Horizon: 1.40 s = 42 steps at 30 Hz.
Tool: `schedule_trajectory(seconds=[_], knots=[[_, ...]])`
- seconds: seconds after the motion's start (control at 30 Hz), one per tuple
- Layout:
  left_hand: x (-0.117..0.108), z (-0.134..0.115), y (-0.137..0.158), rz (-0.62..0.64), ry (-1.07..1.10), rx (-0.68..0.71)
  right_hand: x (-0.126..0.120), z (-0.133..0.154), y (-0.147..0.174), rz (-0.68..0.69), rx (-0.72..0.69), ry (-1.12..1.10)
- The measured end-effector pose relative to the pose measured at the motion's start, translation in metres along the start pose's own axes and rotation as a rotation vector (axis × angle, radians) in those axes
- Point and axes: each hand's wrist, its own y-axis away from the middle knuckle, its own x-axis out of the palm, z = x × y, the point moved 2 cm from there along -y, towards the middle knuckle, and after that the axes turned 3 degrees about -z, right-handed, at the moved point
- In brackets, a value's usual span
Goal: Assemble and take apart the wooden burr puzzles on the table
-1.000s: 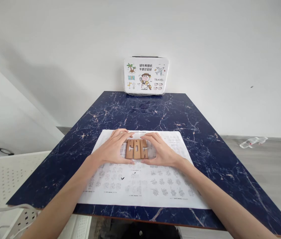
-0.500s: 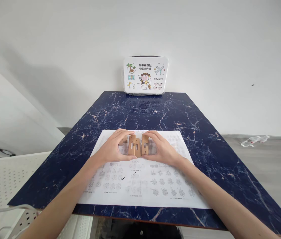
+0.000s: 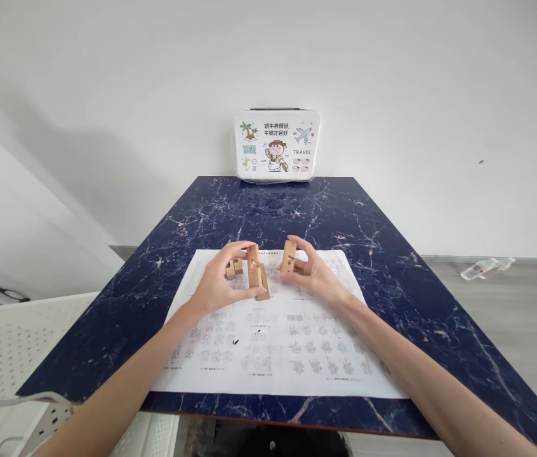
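Note:
My left hand (image 3: 221, 279) pinches a notched wooden puzzle piece (image 3: 254, 273) upright, thumb below and fingers above. A second wooden block (image 3: 263, 285) stands against its right side; whether the hand grips that one too I cannot tell. Apart to the right, my right hand (image 3: 313, 273) is closed on another notched wooden puzzle piece (image 3: 288, 256), slightly tilted. Behind my left fingers more wooden pieces (image 3: 234, 268) rest on the printed sheet (image 3: 268, 362), partly hidden by the hand. Diagrams in rows cover the sheet.
The sheet lies on a blue marble-patterned table (image 3: 273, 216). At its far edge a white cartoon-printed case (image 3: 277, 146) leans against the wall. A white perforated rack (image 3: 11, 343) stands at the left, with a cable (image 3: 16, 401). Clear plastic bottles (image 3: 486, 268) lie on the floor at right.
My right hand has lifted its piece up and away to the right, turning it. The piece in my left hand has turned slightly, and the pieces behind that hand show more.

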Motion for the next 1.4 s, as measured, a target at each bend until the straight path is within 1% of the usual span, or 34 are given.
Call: schedule_trajectory(seconds=[0.13, 0.2, 0.3, 0.4, 0.53, 0.6, 0.7, 0.8, 0.9, 1.03, 1.17, 1.33, 1.4], knots=[[-0.003, 0.004, -0.001, -0.150, -0.008, 0.004, -0.001, 0.001, -0.001, -0.005, -0.049, -0.064], [-0.003, 0.005, -0.002, -0.169, -0.002, -0.007, 0.003, 0.002, -0.001, 0.025, -0.042, -0.101], [-0.002, 0.003, -0.001, -0.157, -0.010, 0.001, 0.009, 0.005, 0.000, 0.068, -0.010, -0.212], [0.001, 0.001, 0.000, -0.131, -0.033, 0.045, 0.012, 0.008, 0.001, 0.089, 0.021, -0.314], [0.007, 0.004, 0.003, -0.072, -0.042, 0.094, 0.012, 0.007, 0.000, 0.107, 0.068, -0.343], [0.009, 0.005, 0.004, -0.031, -0.033, 0.086, 0.011, 0.005, 0.000, 0.087, 0.076, -0.339], [0.012, 0.005, 0.006, 0.049, -0.029, 0.038, 0.011, 0.003, 0.001, 0.050, 0.075, -0.322], [0.013, 0.005, 0.007, 0.125, -0.109, 0.013, 0.013, 0.003, 0.002, 0.016, 0.079, -0.285], [0.012, 0.007, 0.007, 0.139, -0.221, 0.041, 0.014, 0.005, 0.003, 0.002, 0.090, -0.261], [0.011, 0.012, 0.005, 0.137, -0.312, 0.049, 0.014, 0.006, 0.003, 0.003, 0.095, -0.241], [0.011, 0.014, 0.005, 0.181, -0.341, 0.040, 0.014, 0.006, 0.003, 0.007, 0.099, -0.238], [0.013, 0.012, 0.006, 0.250, -0.352, 0.121, 0.013, 0.004, 0.003, 0.012, 0.111, -0.261], [0.013, 0.013, 0.006, 0.266, -0.358, 0.123, 0.013, 0.003, 0.003, 0.017, 0.122, -0.272]])
